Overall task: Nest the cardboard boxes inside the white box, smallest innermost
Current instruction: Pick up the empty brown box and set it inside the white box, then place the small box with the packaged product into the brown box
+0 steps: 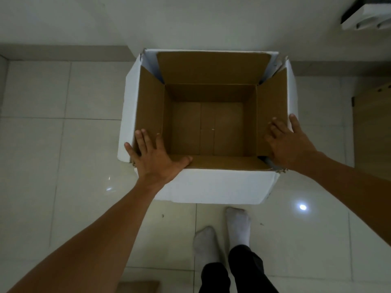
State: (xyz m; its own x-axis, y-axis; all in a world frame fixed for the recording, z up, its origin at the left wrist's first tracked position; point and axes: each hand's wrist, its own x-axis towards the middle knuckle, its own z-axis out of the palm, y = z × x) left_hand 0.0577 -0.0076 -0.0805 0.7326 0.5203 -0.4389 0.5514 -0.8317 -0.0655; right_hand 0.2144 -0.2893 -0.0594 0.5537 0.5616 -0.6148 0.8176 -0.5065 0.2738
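The white box [218, 187] stands open on the tiled floor against the wall, its flaps spread outward. Its brown inside is empty down to the bottom. My left hand [154, 159] lies flat, fingers spread, on the near-left corner; the little finger hangs over the white left flap and the thumb rests on the near flap. My right hand [287, 142] holds the right flap, with fingers on its brown inner face and the thumb over its outer white edge. No smaller box is inside.
A brown cardboard box [374, 127] stands at the right edge, partly cut off. A strip of brown cardboard [138, 286] shows at the bottom edge. My feet in white socks [222, 235] stand just before the box. A white object [368, 15] sits top right.
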